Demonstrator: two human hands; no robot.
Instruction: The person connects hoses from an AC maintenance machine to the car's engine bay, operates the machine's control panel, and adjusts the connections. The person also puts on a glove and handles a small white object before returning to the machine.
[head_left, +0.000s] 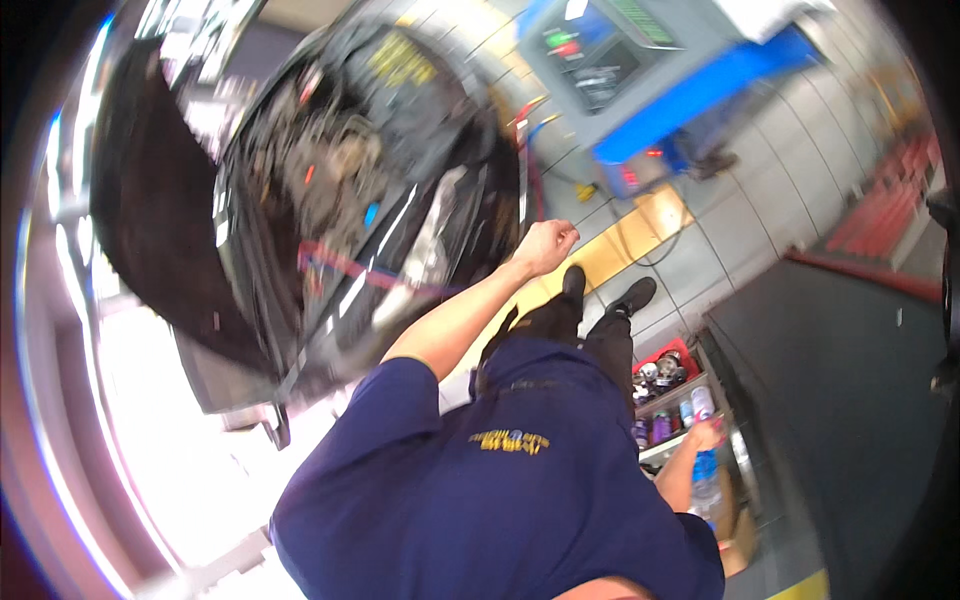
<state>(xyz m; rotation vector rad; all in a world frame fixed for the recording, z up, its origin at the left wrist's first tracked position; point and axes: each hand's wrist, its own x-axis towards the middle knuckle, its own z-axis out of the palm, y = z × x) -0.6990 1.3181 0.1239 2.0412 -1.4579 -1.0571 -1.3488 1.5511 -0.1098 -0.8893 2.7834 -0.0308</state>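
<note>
My left hand (548, 246) is held out over the floor beside the open car front, fingers curled in and nothing visible in them. It touches neither the car nor the floor. My right hand (706, 433) is low at the side of a cart (712, 375), with its fingers closed. A pale can (703, 402) lies right against it, and a clear bottle with a blue part (706, 480) is just below. Blur hides what the fingers grip, if anything. Several cans and bottles, one of them purple (661, 428), stand in the cart.
A car's open engine bay (340, 170) fills the left, its dark panel (160, 210) raised. Ahead stands a grey-and-blue machine (610, 85) with hoses on the tiled floor. A red tray (665, 368) holds metal parts. A dark worktop (840, 370) and red racks (890, 205) lie right.
</note>
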